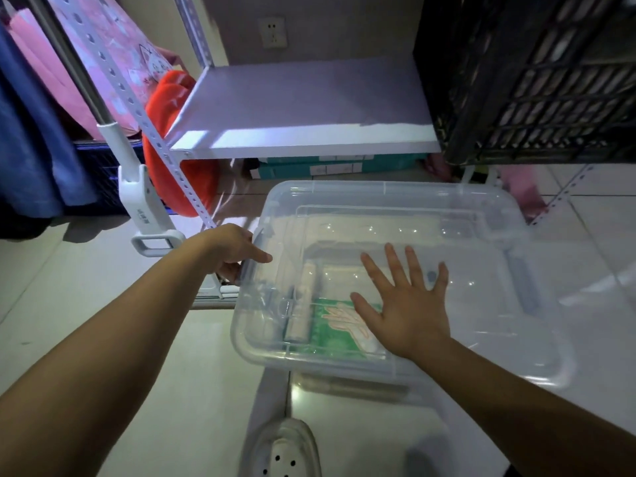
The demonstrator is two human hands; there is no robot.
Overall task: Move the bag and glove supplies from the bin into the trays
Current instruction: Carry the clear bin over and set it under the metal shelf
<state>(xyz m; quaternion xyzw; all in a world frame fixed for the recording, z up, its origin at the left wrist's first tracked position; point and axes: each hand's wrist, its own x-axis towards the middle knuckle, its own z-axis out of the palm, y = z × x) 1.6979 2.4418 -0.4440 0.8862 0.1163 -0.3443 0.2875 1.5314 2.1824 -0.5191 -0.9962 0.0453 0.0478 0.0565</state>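
Note:
A clear plastic bin (481,215) with its clear lid on stands on the tiled floor in front of me. Through the lid I see a green glove packet (330,332) printed with a hand outline, and a pale roll of bags (303,304) lying beside it on the left. My left hand (234,249) grips the latch on the bin's left side, fingers curled around it. My right hand (406,304) lies flat on the lid with its fingers spread, above the glove packet. No tray is in view.
A white metal shelf (303,108) stands behind the bin, with a black slatted crate (537,74) at the upper right. A red cushion (172,108) and a white mop handle (137,187) are on the left. My white shoe (285,449) is near the bottom edge.

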